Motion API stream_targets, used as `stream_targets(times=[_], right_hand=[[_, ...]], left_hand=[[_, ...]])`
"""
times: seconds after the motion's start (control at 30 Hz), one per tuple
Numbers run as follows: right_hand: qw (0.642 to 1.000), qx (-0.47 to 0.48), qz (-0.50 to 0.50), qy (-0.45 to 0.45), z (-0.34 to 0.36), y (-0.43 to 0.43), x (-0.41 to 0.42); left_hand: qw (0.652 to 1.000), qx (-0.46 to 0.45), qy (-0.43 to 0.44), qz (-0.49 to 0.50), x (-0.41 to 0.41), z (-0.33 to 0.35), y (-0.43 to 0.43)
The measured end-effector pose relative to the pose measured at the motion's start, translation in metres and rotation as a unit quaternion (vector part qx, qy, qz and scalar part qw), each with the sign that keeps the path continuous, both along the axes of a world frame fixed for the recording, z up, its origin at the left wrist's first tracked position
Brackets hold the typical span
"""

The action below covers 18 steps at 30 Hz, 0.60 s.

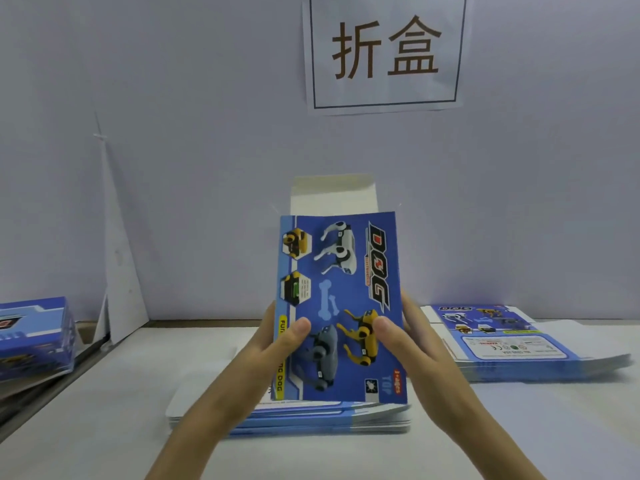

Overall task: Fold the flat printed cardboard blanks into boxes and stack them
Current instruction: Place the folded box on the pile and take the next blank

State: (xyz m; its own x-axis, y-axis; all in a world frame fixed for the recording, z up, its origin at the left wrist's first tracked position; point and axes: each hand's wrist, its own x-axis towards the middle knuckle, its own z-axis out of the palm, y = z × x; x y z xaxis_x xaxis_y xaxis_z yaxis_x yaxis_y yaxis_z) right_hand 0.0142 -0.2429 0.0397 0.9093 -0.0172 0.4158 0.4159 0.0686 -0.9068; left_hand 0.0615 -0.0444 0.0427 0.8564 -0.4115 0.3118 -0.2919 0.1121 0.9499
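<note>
Now you hold one blank (343,289) upright above the near stack (311,420). Your left hand (277,337) and right hand (405,341) each pinch a lower side edge, thumb on the printed face and fingers behind. Its white flap (332,195) stands open at the top. To do this well, you should probably press the two side edges toward each other until the sleeve pops square, then crease each corner before tucking the flap. Count: one blank in hand; two stacks of flat blanks, the near one and the right stack (512,348), with too many sheets to count; one folded box (34,334) at far left, perhaps more beneath it.
</note>
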Motion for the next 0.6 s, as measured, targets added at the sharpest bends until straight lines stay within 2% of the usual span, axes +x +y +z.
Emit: stream_targets(times=[0.2, 0.3, 0.37, 0.47, 0.53, 0.6], right_hand=[[0.997, 0.070, 0.008, 0.031, -0.014, 0.023, 0.005], [0.996, 0.074, -0.002, 0.038, -0.017, 0.026, 0.009], [0.998, 0.049, 0.000, 0.050, -0.020, 0.032, 0.015], [0.992, -0.073, 0.023, 0.099, -0.024, 0.043, 0.026], [0.970, -0.211, 0.009, 0.124, -0.031, 0.044, 0.032], [0.936, -0.330, -0.010, 0.119, -0.042, 0.043, 0.035]], left_hand=[[0.999, 0.019, -0.024, 0.024, 0.004, 0.000, 0.005], [0.996, 0.055, 0.037, -0.060, 0.009, 0.005, 0.025], [0.992, 0.067, 0.080, -0.071, 0.013, 0.005, 0.043], [0.995, 0.035, 0.098, -0.014, 0.019, 0.001, 0.072], [0.992, -0.009, 0.115, 0.058, 0.021, 0.004, 0.094], [0.972, -0.117, 0.142, 0.148, 0.030, 0.018, 0.120]])
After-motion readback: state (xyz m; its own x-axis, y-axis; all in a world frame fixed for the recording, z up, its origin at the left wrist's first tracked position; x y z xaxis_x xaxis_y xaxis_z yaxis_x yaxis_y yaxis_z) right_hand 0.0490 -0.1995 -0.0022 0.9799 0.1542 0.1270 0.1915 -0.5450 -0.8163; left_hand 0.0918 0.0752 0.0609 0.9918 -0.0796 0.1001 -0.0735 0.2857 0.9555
